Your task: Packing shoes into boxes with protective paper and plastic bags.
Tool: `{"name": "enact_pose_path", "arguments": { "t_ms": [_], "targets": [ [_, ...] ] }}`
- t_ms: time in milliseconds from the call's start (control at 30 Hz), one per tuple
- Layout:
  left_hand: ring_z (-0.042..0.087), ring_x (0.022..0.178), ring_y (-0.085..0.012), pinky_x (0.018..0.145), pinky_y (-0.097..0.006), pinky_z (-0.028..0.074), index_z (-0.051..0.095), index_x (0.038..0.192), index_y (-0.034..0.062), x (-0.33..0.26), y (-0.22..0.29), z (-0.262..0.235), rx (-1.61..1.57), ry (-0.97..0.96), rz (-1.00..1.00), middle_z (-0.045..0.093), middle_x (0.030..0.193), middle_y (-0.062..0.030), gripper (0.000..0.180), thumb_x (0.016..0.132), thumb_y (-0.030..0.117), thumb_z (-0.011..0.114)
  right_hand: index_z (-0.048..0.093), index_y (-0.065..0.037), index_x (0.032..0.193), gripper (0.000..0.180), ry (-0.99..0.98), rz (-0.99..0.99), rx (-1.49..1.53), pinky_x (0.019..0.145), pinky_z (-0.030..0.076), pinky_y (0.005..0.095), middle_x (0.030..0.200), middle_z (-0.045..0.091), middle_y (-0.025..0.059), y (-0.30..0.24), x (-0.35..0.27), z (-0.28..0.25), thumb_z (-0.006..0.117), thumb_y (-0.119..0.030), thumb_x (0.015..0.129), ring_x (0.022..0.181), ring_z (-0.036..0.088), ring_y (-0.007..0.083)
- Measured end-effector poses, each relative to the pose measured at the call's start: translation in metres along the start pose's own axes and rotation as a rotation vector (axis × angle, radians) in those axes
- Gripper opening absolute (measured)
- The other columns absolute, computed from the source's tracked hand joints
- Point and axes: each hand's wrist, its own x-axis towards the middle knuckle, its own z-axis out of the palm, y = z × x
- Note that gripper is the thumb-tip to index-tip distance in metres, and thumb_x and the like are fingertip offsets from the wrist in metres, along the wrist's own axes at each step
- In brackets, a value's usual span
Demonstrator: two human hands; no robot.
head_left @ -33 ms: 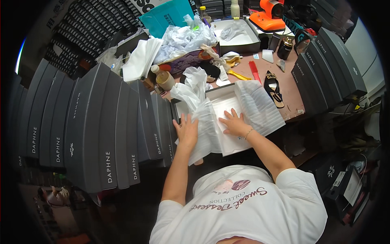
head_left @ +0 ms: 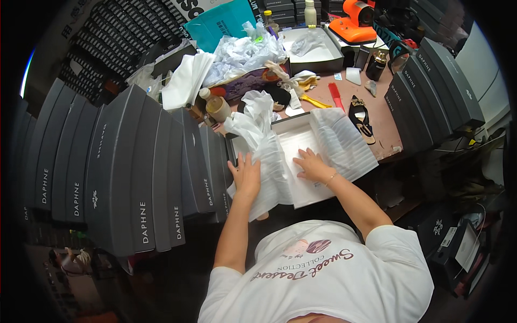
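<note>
In front of me an open shoebox (head_left: 293, 126) with a white inside lies on the table. White wrapping paper (head_left: 267, 161) spreads over its left part, crumpled at the far end. A ribbed white sheet (head_left: 344, 142) hangs out over the right side. My left hand (head_left: 245, 175) lies on the left edge of the paper, fingers spread. Inside the box my right hand (head_left: 314, 166) rests on the white surface, fingers apart and slightly bent. Neither hand grips anything. Right of the box lies a black pointed shoe (head_left: 361, 121) with an ornament at its toe.
Dark grey shoeboxes (head_left: 116, 172) stand in a long row at left; another stack (head_left: 431, 91) is at right. Beyond lie a bottle (head_left: 217, 105), a pile of crumpled tissue (head_left: 245, 54), a red brush (head_left: 336, 96), a yellow-handled tool (head_left: 316, 101) and an orange device (head_left: 353, 24).
My right hand has shifted slightly to the right, its fingers a little more bent. My left hand has barely moved, and the box and paper stay in place.
</note>
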Motion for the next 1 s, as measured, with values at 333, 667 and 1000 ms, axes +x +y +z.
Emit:
{"name": "enact_pose_path", "arguments": {
  "t_ms": [333, 667, 1000],
  "targets": [
    [0.053, 0.109, -0.0302, 0.103, -0.056, 0.029, 0.062, 0.103, 0.0014, -0.008, 0.054, -0.033, -0.185, -0.143, 0.094, 0.06, 0.107, -0.0143, 0.034, 0.084, 0.029, 0.064, 0.062, 0.001, 0.077, 0.023, 0.219, 0.365, 0.015, 0.066, 0.051, 0.0479, 0.076, 0.064, 0.0232, 0.033, -0.037, -0.049, 0.067, -0.022, 0.078, 0.073, 0.064, 0.04],
    [0.052, 0.117, -0.0327, 0.097, -0.044, 0.041, 0.024, 0.141, -0.0034, 0.013, 0.096, -0.044, -1.533, -0.058, 0.035, 0.055, 0.119, -0.0241, 0.085, 0.087, 0.053, 0.056, 0.052, 0.002, 0.071, 0.016, 0.511, 0.163, -0.098, 0.058, 0.045, 0.0441, 0.066, 0.056, 0.0211, -0.025, -0.077, -0.221, 0.06, -0.009, 0.081, 0.062, 0.057, 0.0387],
    [0.056, 0.115, -0.0298, 0.099, -0.042, 0.044, 0.035, 0.139, -0.0001, -0.004, 0.107, 0.039, -2.614, -0.2, -0.365, 0.051, 0.132, -0.02, 0.075, 0.089, 0.053, 0.05, 0.047, -0.003, 0.103, 0.038, 0.302, 0.3, 0.792, 0.075, 0.043, 0.0334, 0.094, 0.051, 0.0064, 0.013, -0.039, -0.094, 0.069, -0.029, 0.085, 0.086, 0.05, 0.0205]
  ]
}}
